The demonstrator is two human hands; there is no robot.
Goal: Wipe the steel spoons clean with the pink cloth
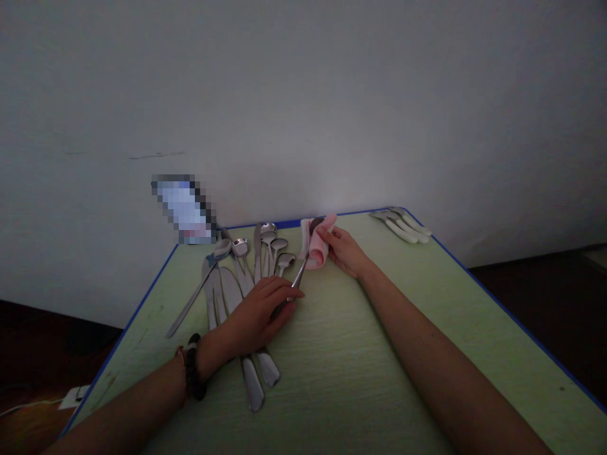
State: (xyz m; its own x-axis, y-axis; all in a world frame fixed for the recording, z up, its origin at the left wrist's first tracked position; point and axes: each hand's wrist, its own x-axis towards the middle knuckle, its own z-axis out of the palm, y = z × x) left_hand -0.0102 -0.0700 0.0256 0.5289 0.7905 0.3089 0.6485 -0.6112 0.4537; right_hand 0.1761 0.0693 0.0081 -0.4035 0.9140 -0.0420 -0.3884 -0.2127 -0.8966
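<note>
The left hand pinches the handle of a slim metal utensil between thumb and fingers. The right hand grips a folded pink-and-white cloth, its fingers closed on the fabric around the utensil's upper part. A dark, rounded end shows above the fold, probably a spoon's bowl. Utensil and cloth are together near the far edge of the pale green table, which is trimmed in blue.

Beside and beneath the left forearm, metal cutlery lies in a loose cluster. A deep-bowled ladle and a second ladle have their shiny bowls toward the wall; whether either bowl holds anything is too dim to tell. Two smaller spoons lie close by. A long-handled spoon slants across the cluster's left side, next to broad flat blades.

At the far right corner, well apart, lies a group of white-handled cutlery. At the far left, a phone leans near the wall, its lit screen pixelated and unreadable.
</note>
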